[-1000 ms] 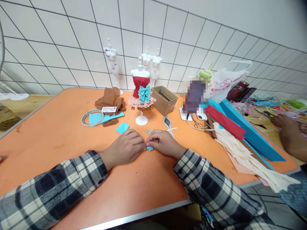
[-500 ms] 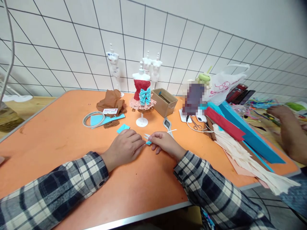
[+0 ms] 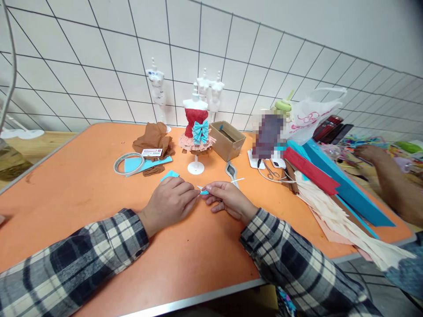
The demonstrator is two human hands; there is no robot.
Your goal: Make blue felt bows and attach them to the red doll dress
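Just in front of the dress form, my two hands meet over a small piece of pleated blue crepe paper (image 3: 204,192). My left hand (image 3: 172,200) is closed, with thumb and forefinger pinching at the paper's left end. The fingers of my right hand (image 3: 228,198) are closed on its right side. Pale pointed blades, like those of small scissors (image 3: 199,188), stick out leftward from the right fingers; their handles are mostly hidden. Beyond stands a dress form (image 3: 195,119) in a red bodice, pink ruffled skirt and blue bow. A blue paper piece (image 3: 169,174) lies behind my left hand.
To the left are a tape roll (image 3: 116,164) and brown crepe paper (image 3: 150,137). A cardboard box (image 3: 228,147) is behind, near several bare white forms. Scissors (image 3: 273,173), red paper (image 3: 310,169) and cream strips lie right. Another person's arm (image 3: 393,176) is at far right.
The pale blades, spread apart before, now look closer together beside the blue paper. My right fingers have shifted slightly, and the paper looks flatter. The other person's hand has moved slightly left.
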